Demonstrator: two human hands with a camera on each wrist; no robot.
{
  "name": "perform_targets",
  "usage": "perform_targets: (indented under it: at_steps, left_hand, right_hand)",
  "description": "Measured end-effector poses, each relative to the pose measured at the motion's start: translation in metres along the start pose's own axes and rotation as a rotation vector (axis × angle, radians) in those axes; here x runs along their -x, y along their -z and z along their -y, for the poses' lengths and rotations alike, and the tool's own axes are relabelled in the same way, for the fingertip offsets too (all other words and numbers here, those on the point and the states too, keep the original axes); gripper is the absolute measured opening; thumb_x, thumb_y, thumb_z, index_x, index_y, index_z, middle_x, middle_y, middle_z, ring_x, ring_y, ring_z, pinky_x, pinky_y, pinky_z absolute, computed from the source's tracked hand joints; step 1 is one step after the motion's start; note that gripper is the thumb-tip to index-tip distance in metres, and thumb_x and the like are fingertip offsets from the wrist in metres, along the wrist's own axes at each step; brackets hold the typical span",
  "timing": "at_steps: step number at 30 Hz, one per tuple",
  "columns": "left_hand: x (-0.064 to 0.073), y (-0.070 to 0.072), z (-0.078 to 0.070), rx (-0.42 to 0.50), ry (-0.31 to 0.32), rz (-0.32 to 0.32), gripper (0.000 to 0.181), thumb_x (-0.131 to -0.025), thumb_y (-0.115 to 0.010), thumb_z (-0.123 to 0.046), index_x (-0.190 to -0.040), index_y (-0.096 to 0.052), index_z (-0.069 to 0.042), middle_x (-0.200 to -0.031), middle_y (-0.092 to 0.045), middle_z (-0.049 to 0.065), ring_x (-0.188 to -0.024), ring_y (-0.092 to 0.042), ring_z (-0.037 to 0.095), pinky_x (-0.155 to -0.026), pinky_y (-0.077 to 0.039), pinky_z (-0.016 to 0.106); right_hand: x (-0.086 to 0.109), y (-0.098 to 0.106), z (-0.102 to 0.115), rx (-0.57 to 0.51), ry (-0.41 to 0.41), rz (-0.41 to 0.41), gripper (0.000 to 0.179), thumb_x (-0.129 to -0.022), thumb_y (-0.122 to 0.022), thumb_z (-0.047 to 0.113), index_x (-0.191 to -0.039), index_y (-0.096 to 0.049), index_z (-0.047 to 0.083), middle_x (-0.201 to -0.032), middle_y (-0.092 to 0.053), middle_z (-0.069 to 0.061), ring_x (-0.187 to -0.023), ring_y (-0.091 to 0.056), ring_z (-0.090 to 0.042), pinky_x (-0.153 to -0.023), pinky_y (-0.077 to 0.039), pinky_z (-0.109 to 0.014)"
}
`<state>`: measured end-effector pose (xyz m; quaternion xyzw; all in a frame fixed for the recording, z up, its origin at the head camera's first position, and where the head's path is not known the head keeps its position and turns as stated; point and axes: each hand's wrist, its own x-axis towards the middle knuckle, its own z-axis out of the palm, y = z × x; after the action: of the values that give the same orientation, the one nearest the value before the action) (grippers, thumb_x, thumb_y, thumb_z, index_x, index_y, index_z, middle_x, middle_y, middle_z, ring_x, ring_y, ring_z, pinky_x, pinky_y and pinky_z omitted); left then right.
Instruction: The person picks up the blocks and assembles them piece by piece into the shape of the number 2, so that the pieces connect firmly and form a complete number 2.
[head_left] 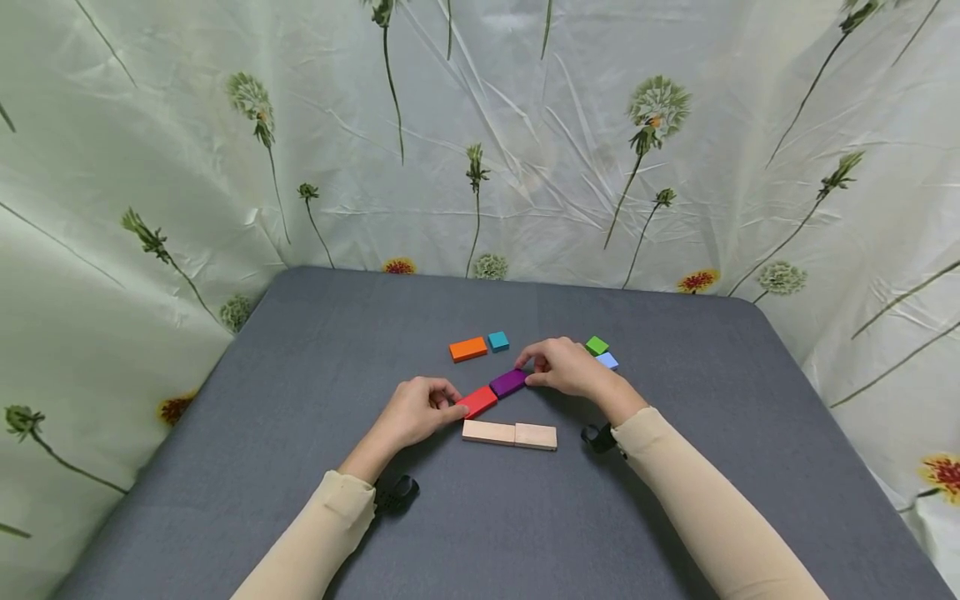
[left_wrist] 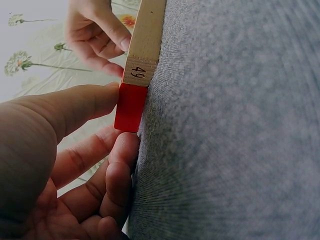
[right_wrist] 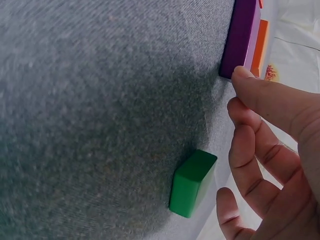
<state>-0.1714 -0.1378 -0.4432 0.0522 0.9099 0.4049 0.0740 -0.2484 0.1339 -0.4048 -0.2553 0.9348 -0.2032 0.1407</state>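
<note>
Two fingertip pinches on my feed: left hand on red block, right hand on purple block, blocks touching end to end.

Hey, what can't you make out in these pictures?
Head view: the light blue block is partly hidden by the right hand.
Left wrist view: a bare wooden block hides much of the red block.
Right wrist view: the purple block is cut off by the top edge.
</note>
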Motion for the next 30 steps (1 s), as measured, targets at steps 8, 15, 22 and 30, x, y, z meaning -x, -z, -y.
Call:
perform_targets:
  at_steps: [8, 15, 22, 30]
  left_hand:
    - [-0.0021, -0.0014, 0.0003, -0.002, 0.006, 0.004, 0.015, -0.092, -0.087, -0.027, -0.097, -0.079, -0.015, -0.074, -0.06, -0.001, -0.066, -0.05, 0.014, -0.061, -0.037, 0.027]
    - [-0.0032, -0.0017, 0.0006, -0.01, 0.003, 0.005, 0.015, -0.092, -0.086, -0.028, -0.097, -0.078, -0.015, -0.074, -0.059, -0.001, -0.066, -0.049, 0.014, -0.06, -0.036, 0.027]
    - [-0.0029, -0.0019, 0.0017, -0.015, 0.004, 0.002, 0.016, -0.092, -0.086, -0.028, -0.097, -0.078, -0.015, -0.074, -0.059, -0.001, -0.066, -0.05, 0.013, -0.06, -0.036, 0.027]
    - [-0.0018, -0.0024, 0.0035, -0.008, 0.0, -0.004, 0.017, -0.092, -0.087, -0.028, -0.097, -0.078, -0.015, -0.075, -0.06, -0.002, -0.067, -0.05, 0.013, -0.06, -0.037, 0.027]
  right_hand:
    - [0.0004, 0.0013, 0.0026, 0.002, 0.007, 0.001, 0.023, -0.099, -0.078, 0.015, -0.122, -0.078, 0.015, -0.085, -0.067, 0.0, -0.071, -0.054, -0.012, -0.067, -0.042, -0.028]
    - [0.0012, 0.002, 0.0036, -0.003, 0.017, 0.002, 0.023, -0.099, -0.078, 0.015, -0.122, -0.078, 0.015, -0.085, -0.067, 0.0, -0.071, -0.054, -0.012, -0.066, -0.042, -0.027]
    - [0.0001, 0.0013, 0.0042, -0.005, 0.008, 0.007, 0.023, -0.099, -0.078, 0.015, -0.122, -0.078, 0.015, -0.084, -0.066, 0.0, -0.071, -0.054, -0.012, -0.065, -0.042, -0.027]
    - [0.0001, -0.0014, 0.0019, -0.011, 0.011, 0.003, 0.023, -0.1, -0.078, 0.016, -0.122, -0.078, 0.016, -0.085, -0.066, 0.0, -0.071, -0.054, -0.012, -0.066, -0.042, -0.028]
